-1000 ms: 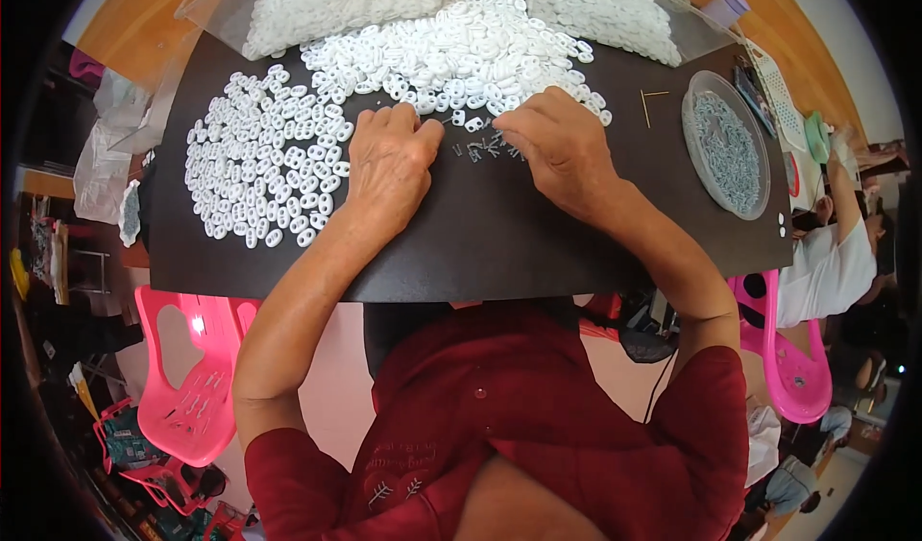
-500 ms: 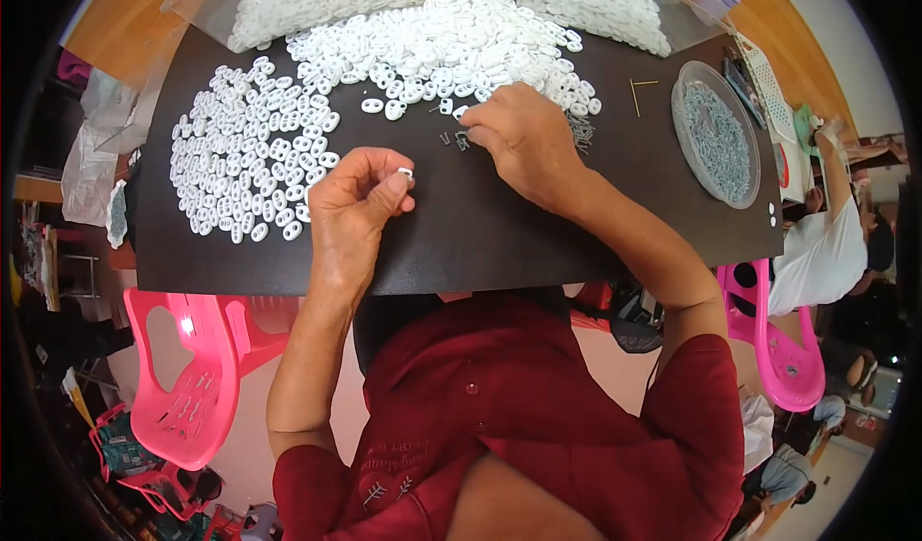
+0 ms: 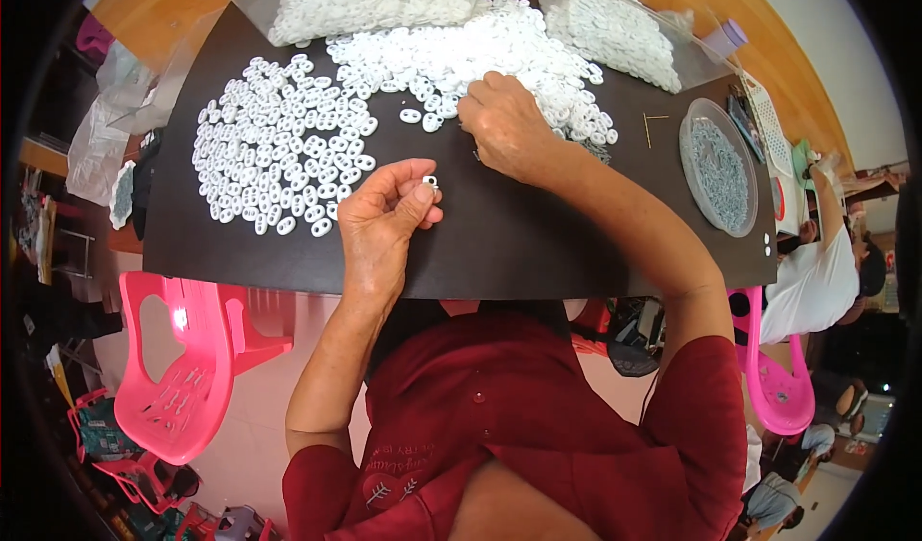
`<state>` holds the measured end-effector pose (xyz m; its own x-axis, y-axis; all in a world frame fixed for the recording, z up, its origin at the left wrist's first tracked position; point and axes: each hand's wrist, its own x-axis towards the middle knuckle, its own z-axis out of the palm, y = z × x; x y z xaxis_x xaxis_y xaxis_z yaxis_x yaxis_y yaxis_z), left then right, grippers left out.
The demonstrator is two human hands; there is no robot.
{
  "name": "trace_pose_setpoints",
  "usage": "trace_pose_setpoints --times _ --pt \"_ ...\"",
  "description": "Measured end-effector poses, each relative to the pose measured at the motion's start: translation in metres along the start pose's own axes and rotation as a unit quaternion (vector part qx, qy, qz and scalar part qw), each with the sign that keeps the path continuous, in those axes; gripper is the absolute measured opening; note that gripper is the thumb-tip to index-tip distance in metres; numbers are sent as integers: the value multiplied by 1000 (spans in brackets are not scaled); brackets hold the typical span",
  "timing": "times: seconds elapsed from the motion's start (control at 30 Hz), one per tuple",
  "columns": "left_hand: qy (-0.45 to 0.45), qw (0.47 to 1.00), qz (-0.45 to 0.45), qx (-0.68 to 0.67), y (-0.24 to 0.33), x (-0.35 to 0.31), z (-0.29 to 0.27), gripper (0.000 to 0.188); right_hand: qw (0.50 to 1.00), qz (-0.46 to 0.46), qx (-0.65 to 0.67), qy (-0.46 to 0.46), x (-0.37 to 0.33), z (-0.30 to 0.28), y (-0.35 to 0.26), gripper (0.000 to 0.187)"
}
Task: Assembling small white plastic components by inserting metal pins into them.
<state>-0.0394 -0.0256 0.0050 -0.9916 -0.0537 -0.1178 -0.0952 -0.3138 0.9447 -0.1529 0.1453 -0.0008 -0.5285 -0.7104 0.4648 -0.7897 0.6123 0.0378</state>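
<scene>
Pinched between the thumb and fingers of my left hand (image 3: 382, 219) is a small white oval plastic piece (image 3: 430, 183) with a hole showing. It is held just above the table, to the right of a spread of similar pieces (image 3: 274, 147). My right hand (image 3: 509, 126) is at the near edge of the large heap of white pieces (image 3: 461, 47), knuckles up and fingers curled. Its fingertips are mostly turned away, so anything between them is hidden. Small grey screws (image 3: 594, 149) show partly from behind its wrist.
A round clear tub (image 3: 688, 157) of grey screws stands on the right of the dark table (image 3: 538, 263). Two clear bins of white pieces sit at the back, a thin brass-coloured angled rod (image 3: 647, 130) near the tub. Pink chairs (image 3: 182, 387) flank me; another person (image 3: 816, 272) is at right.
The view has shifted, moving the table's contents rightward and slightly down. My right hand has turned knuckles-up over the loose screws, covering them. My left hand keeps its pinch on the white piece.
</scene>
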Motion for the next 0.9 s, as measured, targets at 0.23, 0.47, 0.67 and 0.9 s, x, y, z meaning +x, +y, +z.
trace_pose_setpoints --times 0.23,0.47,0.67,0.9 --pt "-8 999 -20 -39 -2 -1 -6 9 987 24 149 48 -5 -21 -26 9" --pt "-10 999 15 -41 -1 -3 8 6 936 128 325 -46 -17 -49 -53 8" --pt "44 991 123 -2 -13 -9 13 4 931 160 328 18 -12 -45 -72 6" --pt "60 988 97 -108 -17 -14 26 8 808 362 460 68 -25 -48 -95 4"
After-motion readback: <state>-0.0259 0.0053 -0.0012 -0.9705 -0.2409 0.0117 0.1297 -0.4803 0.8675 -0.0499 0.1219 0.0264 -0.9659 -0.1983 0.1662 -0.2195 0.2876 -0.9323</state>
